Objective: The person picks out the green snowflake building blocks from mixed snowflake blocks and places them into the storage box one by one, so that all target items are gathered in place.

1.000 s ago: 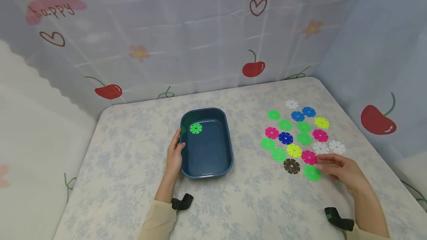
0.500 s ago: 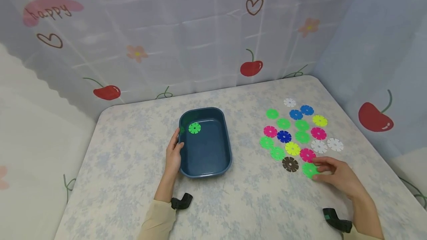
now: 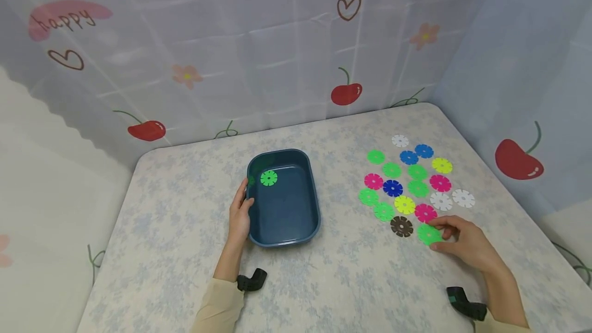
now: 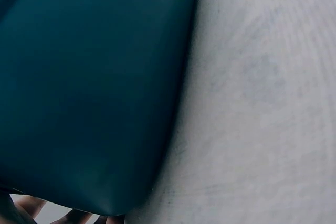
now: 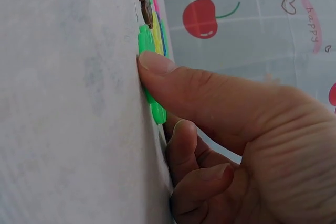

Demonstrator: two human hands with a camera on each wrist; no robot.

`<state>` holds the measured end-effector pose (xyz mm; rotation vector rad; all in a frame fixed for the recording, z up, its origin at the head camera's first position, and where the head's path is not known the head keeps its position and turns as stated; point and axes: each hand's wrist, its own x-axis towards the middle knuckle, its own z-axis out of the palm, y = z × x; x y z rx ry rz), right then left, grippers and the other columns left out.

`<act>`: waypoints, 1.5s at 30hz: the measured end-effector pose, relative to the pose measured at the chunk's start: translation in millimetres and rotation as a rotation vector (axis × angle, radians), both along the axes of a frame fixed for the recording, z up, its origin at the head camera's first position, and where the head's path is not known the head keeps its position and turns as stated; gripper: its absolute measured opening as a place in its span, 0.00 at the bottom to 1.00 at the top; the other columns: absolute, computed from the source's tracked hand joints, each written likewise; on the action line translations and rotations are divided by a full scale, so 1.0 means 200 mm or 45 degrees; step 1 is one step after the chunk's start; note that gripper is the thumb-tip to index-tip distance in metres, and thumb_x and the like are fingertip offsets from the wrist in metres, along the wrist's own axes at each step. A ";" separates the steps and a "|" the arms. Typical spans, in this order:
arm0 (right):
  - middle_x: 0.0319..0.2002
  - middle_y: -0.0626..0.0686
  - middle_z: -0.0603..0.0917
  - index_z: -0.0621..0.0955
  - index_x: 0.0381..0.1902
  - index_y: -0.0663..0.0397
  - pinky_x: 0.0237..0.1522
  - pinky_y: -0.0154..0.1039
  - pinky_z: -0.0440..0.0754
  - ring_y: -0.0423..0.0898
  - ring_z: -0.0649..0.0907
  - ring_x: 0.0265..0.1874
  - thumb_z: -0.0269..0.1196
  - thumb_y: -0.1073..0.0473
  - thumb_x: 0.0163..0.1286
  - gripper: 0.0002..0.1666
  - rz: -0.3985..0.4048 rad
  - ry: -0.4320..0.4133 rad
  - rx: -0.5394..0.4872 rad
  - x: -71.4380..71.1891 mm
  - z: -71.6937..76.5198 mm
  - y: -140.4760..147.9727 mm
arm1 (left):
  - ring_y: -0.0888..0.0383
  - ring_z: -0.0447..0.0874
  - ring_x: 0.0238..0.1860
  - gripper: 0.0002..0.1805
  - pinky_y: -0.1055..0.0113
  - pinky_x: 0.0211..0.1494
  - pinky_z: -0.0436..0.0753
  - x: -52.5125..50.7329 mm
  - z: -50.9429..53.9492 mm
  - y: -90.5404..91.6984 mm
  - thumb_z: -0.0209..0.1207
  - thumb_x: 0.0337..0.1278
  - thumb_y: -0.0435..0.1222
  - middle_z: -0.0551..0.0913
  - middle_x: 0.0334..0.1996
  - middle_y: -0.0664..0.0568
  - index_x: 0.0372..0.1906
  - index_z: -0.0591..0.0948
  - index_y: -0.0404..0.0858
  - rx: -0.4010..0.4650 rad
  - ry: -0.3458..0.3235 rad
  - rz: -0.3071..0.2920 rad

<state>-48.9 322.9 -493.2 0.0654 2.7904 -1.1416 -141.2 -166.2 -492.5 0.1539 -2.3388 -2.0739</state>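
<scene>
My left hand (image 3: 239,220) grips the left wall of a dark blue plastic tub (image 3: 284,209), thumb over the rim and fingers along the outside. One green notched building disc (image 3: 269,178) lies in the tub. At the front of a group of flat notched discs, my right hand (image 3: 467,243) pinches a green disc (image 3: 427,234) between thumb and fingers at its opposite edges. From the right wrist view, the thumb (image 5: 157,64) is against that green disc (image 5: 159,113), which lies on or close to the cloth. The forefinger's tip is hidden there.
Beside the right hand lie a pink disc (image 3: 425,213), a brown disc (image 3: 401,226) and white discs (image 3: 441,201). Farther back are several green, yellow and blue discs (image 3: 409,158). A patterned cloth covers the table (image 3: 185,194); a printed curtain (image 3: 259,66) hangs behind it.
The right hand has moved slightly left, and its thumb and fingers have come round the green disc's edges. The left hand stays on the tub. The head view has shifted a little.
</scene>
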 end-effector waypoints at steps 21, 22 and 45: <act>0.36 0.53 0.79 0.79 0.51 0.64 0.30 0.29 0.75 0.33 0.73 0.29 0.78 0.58 0.49 0.32 0.005 0.085 0.069 0.00 0.00 0.00 | 0.46 0.41 0.79 0.30 0.44 0.78 0.48 0.00 0.00 0.00 0.40 0.74 0.32 0.49 0.79 0.50 0.78 0.56 0.47 0.007 0.010 -0.013; 0.36 0.53 0.79 0.79 0.52 0.64 0.29 0.30 0.75 0.33 0.73 0.28 0.77 0.58 0.50 0.32 0.001 0.072 0.060 0.00 0.00 0.00 | 0.46 0.41 0.79 0.30 0.45 0.78 0.48 0.00 0.01 0.00 0.40 0.74 0.32 0.49 0.79 0.50 0.78 0.56 0.47 0.008 0.010 -0.013; 0.33 0.40 0.78 0.77 0.57 0.65 0.27 0.35 0.83 0.40 0.86 0.27 0.65 0.64 0.66 0.23 0.037 0.193 -0.326 -0.18 0.29 -0.03 | 0.46 0.41 0.79 0.31 0.45 0.78 0.48 0.00 0.00 0.00 0.41 0.73 0.31 0.50 0.79 0.49 0.78 0.56 0.46 0.039 0.023 -0.011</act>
